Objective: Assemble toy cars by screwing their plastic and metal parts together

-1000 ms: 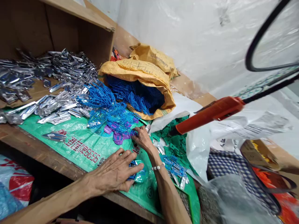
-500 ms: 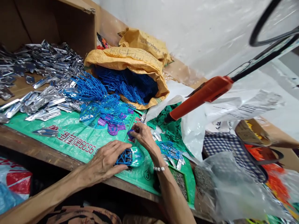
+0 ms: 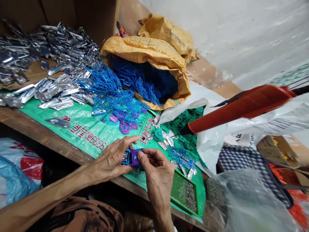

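My left hand (image 3: 112,159) is closed around a small toy car assembly with a blue lattice frame (image 3: 126,157), near the table's front edge. Between thumb and fingers, my right hand (image 3: 158,170) grips a purple plastic part (image 3: 135,158) and holds it against the frame's right end. The fingers cover much of the assembly's underside and right side. Just beyond the hands lie more purple parts (image 3: 125,127) and a heap of blue lattice pieces (image 3: 123,104). A red electric screwdriver (image 3: 236,111) hangs to the right, its tip over green plastic parts (image 3: 190,122).
Silver pieces (image 3: 60,90) are piled at the left, partly inside a cardboard box (image 3: 96,19). A yellow sack (image 3: 149,48) full of blue pieces lies open at the back. Right of my right hand is a green tray (image 3: 196,199) of small screws. Plastic bags (image 3: 253,199) crowd the right side.
My right hand has come back toward my left hand, bringing the purple part onto the blue frame. The teal shell seen on the assembly is now largely hidden. The view has shifted.
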The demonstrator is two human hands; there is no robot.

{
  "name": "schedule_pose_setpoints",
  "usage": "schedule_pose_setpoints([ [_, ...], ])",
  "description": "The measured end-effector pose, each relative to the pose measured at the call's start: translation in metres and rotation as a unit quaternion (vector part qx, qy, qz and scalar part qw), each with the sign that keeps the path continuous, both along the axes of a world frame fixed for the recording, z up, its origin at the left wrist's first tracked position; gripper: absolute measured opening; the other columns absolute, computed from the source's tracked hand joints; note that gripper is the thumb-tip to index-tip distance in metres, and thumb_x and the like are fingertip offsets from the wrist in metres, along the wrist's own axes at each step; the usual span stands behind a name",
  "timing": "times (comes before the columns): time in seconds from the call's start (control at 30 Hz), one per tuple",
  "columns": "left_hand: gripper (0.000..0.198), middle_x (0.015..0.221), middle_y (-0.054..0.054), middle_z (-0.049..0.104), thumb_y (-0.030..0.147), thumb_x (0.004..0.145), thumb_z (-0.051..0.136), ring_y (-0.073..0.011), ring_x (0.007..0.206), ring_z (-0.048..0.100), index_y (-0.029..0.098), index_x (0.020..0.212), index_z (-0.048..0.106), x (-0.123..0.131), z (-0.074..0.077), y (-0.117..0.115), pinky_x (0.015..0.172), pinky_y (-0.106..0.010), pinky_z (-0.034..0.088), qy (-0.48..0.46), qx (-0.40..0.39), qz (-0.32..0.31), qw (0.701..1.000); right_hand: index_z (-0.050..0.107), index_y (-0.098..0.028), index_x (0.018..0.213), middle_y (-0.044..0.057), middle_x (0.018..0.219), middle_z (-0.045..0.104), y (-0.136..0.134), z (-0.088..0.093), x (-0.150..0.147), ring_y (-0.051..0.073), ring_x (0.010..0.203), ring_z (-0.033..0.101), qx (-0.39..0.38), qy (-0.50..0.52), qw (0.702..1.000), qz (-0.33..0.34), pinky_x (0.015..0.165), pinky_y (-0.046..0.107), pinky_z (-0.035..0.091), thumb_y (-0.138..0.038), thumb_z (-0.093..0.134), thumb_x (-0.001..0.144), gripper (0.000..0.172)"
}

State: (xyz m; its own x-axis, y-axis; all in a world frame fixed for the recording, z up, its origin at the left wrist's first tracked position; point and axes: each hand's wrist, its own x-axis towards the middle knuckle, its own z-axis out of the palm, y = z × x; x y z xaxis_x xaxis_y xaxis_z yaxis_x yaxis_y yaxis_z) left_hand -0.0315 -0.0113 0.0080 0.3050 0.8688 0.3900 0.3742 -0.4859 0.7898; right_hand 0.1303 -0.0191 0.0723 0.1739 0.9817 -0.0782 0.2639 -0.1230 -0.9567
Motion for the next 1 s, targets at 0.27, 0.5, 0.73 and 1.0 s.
schedule_pose_setpoints([
  [0.27, 0.076, 0.131, -0.005, 0.059, 0.013, 0.083, 0.074, -0.0209, 0.108, 0.063, 0.029, 0.143, 0.03, 0.001, -0.005, 0.0, 0.09, -0.033, 0.05, 0.012, 0.027, 0.0, 1.0, 0.068, -0.018, 0.074, 0.001, 0.07, 0.069, -0.006, -0.022, -0.007, 0.014, 0.063, 0.063, 0.043, -0.071, 0.996, -0.017, 0.062, 0.026, 0.052, -0.043, 0.074, 0.082, 0.027],
  [0.5, 0.045, 0.125, -0.007, 0.064, 0.015, 0.087, 0.069, -0.0238, 0.11, 0.062, 0.023, 0.126, 0.048, -0.003, -0.008, 0.0, 0.093, -0.036, 0.047, 0.045, 0.043, -0.014, 0.998, 0.061, -0.021, 0.074, 0.001, 0.072, 0.066, -0.007, -0.025, 0.006, 0.014, 0.063, 0.058, 0.087, -0.223, 0.97, 0.048, 0.06, 0.027, 0.045, -0.045, 0.066, 0.091, 0.03],
  [0.73, 0.028, 0.12, -0.007, 0.07, 0.019, 0.088, 0.075, -0.0228, 0.108, 0.068, 0.021, 0.112, 0.06, -0.01, -0.012, 0.006, 0.093, -0.034, 0.052, -0.024, 0.068, -0.021, 0.997, 0.059, -0.022, 0.076, 0.001, 0.073, 0.061, -0.003, -0.01, 0.005, 0.013, 0.061, 0.057, 0.189, -0.364, 0.902, 0.134, 0.057, 0.025, 0.042, -0.025, 0.057, 0.099, 0.023],
  [1.0, 0.026, 0.115, -0.008, 0.071, 0.011, 0.086, 0.074, -0.0214, 0.104, 0.069, 0.018, 0.109, 0.063, -0.007, -0.008, 0.006, 0.091, -0.032, 0.054, -0.061, 0.077, -0.02, 0.995, 0.069, -0.023, 0.097, 0.014, 0.112, 0.066, -0.013, -0.016, 0.003, 0.015, 0.068, 0.061, 0.22, -0.426, 0.869, 0.122, 0.052, 0.028, 0.044, -0.028, 0.057, 0.1, 0.014],
])
